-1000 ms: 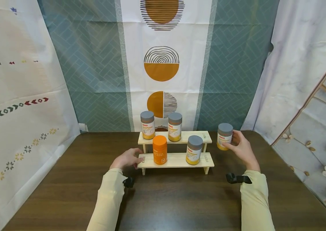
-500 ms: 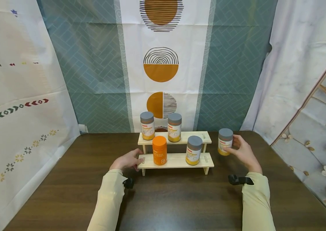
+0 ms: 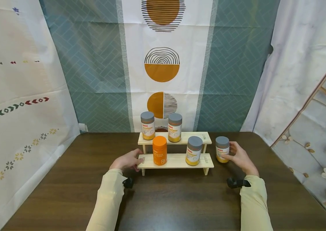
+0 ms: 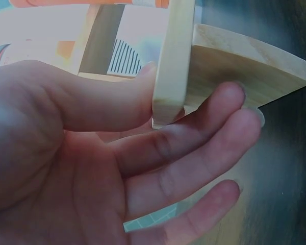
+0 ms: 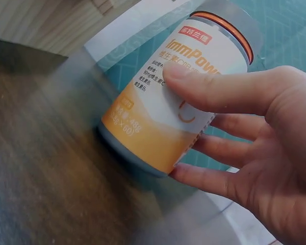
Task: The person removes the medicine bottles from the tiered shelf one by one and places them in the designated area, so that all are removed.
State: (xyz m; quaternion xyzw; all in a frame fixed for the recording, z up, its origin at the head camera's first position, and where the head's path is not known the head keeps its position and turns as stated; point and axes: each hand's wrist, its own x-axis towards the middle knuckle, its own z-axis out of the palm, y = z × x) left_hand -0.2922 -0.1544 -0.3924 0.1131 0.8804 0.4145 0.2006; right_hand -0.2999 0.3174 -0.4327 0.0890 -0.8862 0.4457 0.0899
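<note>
My right hand [image 3: 242,158] holds a supplement jar [image 3: 222,150] with a grey lid, white label and yellow base, right of the wooden two-tier rack. In the right wrist view, my thumb lies across the label of this upright jar [image 5: 178,92], with fingers behind it. Its base is at or just above the table; I cannot tell which. My left hand [image 3: 126,160] pinches the left end of the rack's lower board [image 3: 177,163]. The left wrist view shows the thumb on one face of the board [image 4: 174,61] and fingers on the other.
On the lower tier stand an orange jar [image 3: 160,150] and a grey-lidded jar [image 3: 194,150]. Two more grey-lidded jars, one at left [image 3: 147,125] and one at centre [image 3: 175,127], stand on the upper tier. Behind the dark wooden table [image 3: 180,199] hangs a patterned curtain [image 3: 93,64].
My right hand has lowered the jar toward the table, ending slightly further left and nearer to me. The left hand stays at the rack's end, and the rack has not moved.
</note>
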